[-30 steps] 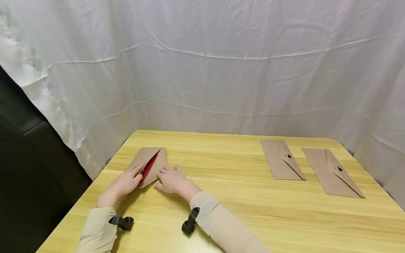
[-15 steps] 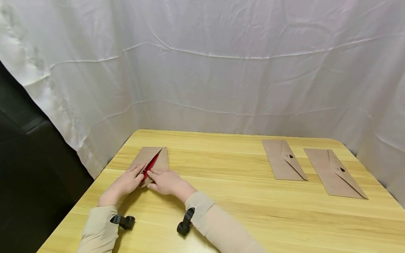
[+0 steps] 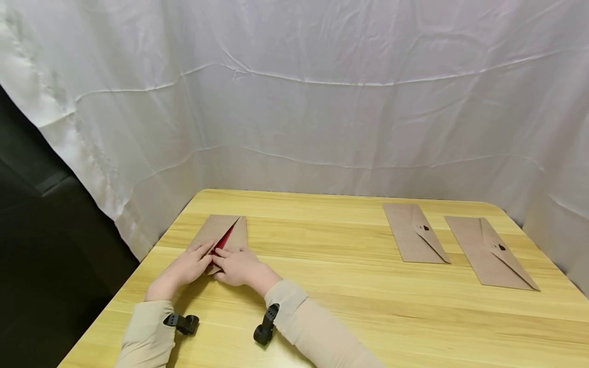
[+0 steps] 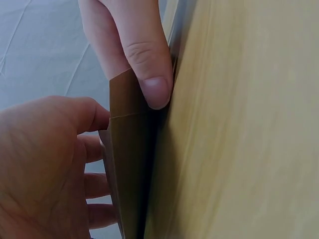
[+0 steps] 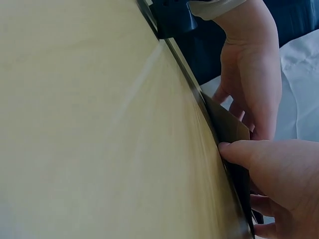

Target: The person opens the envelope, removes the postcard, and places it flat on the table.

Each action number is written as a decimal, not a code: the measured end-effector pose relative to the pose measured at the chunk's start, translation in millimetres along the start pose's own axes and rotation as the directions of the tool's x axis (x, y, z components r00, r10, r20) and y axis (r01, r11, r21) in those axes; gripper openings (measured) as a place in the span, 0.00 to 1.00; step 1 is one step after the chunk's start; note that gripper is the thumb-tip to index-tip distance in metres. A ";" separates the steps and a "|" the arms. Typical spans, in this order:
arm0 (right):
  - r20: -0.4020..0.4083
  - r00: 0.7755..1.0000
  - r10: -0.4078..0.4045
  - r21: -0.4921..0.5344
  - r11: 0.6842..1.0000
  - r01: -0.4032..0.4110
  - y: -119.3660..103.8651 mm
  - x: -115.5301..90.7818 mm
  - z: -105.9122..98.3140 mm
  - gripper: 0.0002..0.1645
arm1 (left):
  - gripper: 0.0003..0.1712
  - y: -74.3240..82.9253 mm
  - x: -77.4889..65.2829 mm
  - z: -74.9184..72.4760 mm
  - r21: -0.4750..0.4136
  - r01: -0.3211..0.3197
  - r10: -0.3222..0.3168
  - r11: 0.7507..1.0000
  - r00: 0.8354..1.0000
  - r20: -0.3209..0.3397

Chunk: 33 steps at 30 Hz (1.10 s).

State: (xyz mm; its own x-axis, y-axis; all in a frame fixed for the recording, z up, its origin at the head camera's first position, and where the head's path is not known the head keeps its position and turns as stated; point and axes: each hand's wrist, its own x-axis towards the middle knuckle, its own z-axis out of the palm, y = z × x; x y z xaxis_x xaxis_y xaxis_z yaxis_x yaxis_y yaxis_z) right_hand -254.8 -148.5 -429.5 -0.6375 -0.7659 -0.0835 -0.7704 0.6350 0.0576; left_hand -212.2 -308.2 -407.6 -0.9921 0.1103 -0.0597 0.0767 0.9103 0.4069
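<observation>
My left hand (image 3: 186,266) lay loosely on the brown envelope (image 3: 216,227), its fingers extended over the upper face and holding nothing. My right hand (image 3: 236,267) pinched the near edge of the envelope's right-hand panel, thumb on the table side, fingers on top. Between the hands, a narrow wedge of red (image 3: 224,239) showed in the slit. The envelope lay at the left end of the wood-patterned table (image 3: 322,291). Black wrist cameras (image 3: 181,324) projected from my beige sleeves (image 3: 317,327). Well apart, toward the right end, lay two further envelopes, a farther one (image 3: 402,237) and a nearer one (image 3: 476,250), each with a dark mark. A pale curtain (image 3: 322,122) hung behind.
</observation>
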 end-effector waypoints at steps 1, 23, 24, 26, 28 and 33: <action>0.005 1.000 0.001 -0.004 1.000 -0.001 -0.3 0.4 0.3 0.35 | 0.30 0.5 0.2 0.2 -0.003 0.003 -0.003 1.000 1.000 0.004; 0.043 0.999 -0.027 0.079 0.997 0.024 10.1 -11.0 -4.0 0.35 | 0.31 2.3 0.2 -0.4 0.012 0.017 -0.017 1.000 1.000 0.027; 0.044 0.999 -0.031 0.074 0.997 0.028 10.6 -11.4 -3.9 0.35 | 0.31 2.3 0.1 -0.5 0.012 0.016 -0.016 1.000 0.999 0.028; 0.046 0.998 -0.035 0.074 0.997 0.031 11.2 -11.6 -3.2 0.35 | 0.31 2.4 -0.2 -0.5 0.010 0.016 -0.016 1.000 0.999 0.032; 0.048 0.998 -0.034 0.073 0.997 0.031 11.7 -11.8 -3.0 0.35 | 0.31 2.7 -0.3 -0.7 0.012 0.014 -0.014 1.000 0.999 0.034; 0.049 0.998 -0.034 0.079 0.996 0.030 12.3 -12.0 -3.0 0.35 | 0.31 3.5 -0.4 -0.8 0.013 0.015 -0.015 1.000 0.999 0.038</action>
State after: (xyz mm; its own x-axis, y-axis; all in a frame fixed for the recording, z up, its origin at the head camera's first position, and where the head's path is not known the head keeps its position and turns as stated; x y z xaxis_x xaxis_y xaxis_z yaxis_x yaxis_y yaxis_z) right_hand -256.6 -131.8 -424.8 -0.6100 -0.7809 -0.1345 -0.7858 0.6180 -0.0237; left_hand -211.6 -305.3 -405.4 -0.9887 0.1115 -0.1005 0.0633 0.9170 0.3939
